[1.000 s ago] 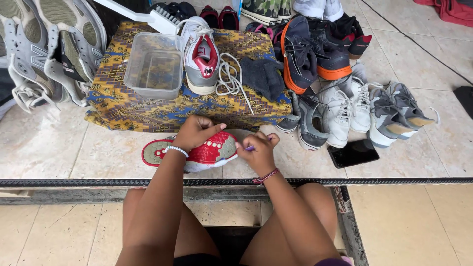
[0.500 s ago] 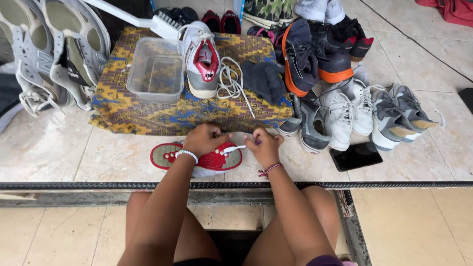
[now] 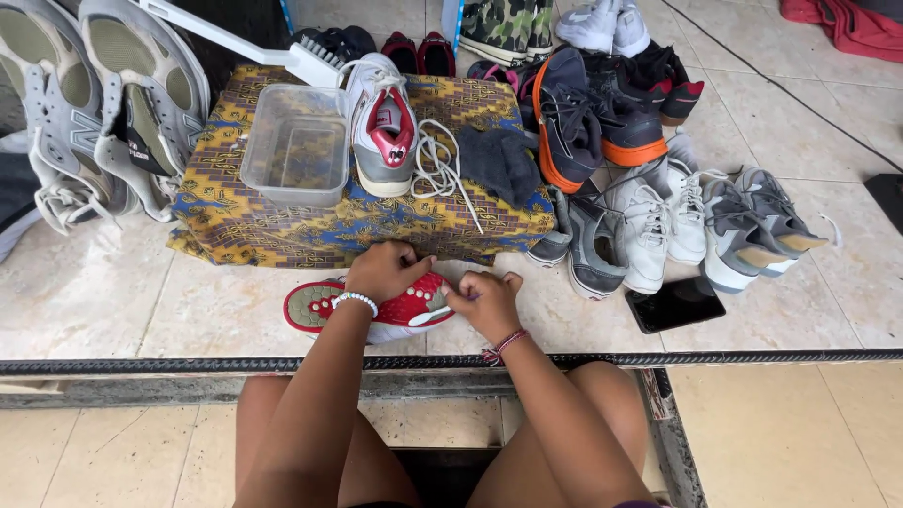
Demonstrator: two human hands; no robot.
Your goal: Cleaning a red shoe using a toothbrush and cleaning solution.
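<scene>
bare tile point(image 3: 141, 310) left of red-soled shoe point(image 3: 376, 310), patterned box point(image 3: 357, 226) just behind, phone point(image 3: 675, 303) right

Tiled floor point(image 3: 141, 310) carries a patterned cloth-covered box point(image 3: 282, 226), sneakers, perhaps a phone point(image 3: 674, 304).

shoe point(image 3: 376, 310): my left hand point(image 3: 386, 271) hides its middle; upper side unseen.
tool in my right hand point(image 3: 486, 303): mostly covered, kind unclear.
camouflage shoes point(image 3: 503, 28): cut by top edge.
red cloth point(image 3: 851, 23): cropped at the corner.
</scene>
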